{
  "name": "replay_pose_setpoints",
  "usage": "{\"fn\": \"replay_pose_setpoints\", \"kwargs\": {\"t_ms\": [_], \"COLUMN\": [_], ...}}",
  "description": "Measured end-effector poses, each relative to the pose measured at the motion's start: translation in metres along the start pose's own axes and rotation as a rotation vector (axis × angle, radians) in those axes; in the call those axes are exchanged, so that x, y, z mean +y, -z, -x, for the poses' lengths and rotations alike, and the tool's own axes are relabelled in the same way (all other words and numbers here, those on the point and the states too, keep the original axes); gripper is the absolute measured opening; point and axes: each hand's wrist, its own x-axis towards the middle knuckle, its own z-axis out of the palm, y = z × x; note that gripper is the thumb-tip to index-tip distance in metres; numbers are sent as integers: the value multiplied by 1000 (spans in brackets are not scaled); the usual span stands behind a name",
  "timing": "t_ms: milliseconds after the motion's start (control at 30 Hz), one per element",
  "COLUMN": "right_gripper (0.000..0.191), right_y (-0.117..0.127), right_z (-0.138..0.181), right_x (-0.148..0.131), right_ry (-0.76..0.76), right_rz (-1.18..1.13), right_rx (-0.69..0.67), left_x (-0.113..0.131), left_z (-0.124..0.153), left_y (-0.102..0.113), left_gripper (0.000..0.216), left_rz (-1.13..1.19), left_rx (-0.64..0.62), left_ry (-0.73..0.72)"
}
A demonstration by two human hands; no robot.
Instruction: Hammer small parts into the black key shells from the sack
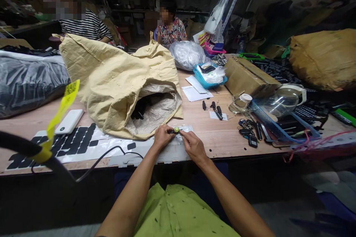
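Note:
My left hand (pixel 163 136) is closed, pinching a small dark piece with a yellow-green round part (pixel 176 129). Facing it, my right hand (pixel 194 147) has its fingertips pressed together near that round part; whatever they grip is too small to make out. Both hands are just above a pale flat sheet (pixel 169 152) at the table's front edge. Right behind them lies a big cream sack (pixel 111 77), its mouth facing me, with black items (pixel 140 112) partly visible inside. Left of my hands, black stickers (pixel 83 139) lie in rows on a white backing.
A white power bank (pixel 69 121) and a black cable (pixel 108 152) lie to the left. A yellow tag (pixel 62 107) hangs at front left. On the right are black pieces (pixel 216 111), key fobs (pixel 251 137), a glass jar (pixel 238 105), a blue tray (pixel 283 122) and a cardboard box (pixel 247 76). Two people sit opposite.

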Motion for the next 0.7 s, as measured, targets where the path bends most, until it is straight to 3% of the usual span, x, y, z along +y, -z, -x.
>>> {"fn": "replay_pose_setpoints", "kwargs": {"t_ms": [433,700], "right_gripper": [36,39], "right_y": [4,4], "right_z": [-4,-35], "right_x": [11,50], "right_ry": [-132,-349], "right_rz": [0,266], "right_rx": [50,55], "left_x": [4,0], "left_z": [4,4], "left_y": [-3,-6], "left_gripper": [18,19], "left_rz": [-32,-53], "left_rx": [51,77], "left_ry": [-1,-20]}}
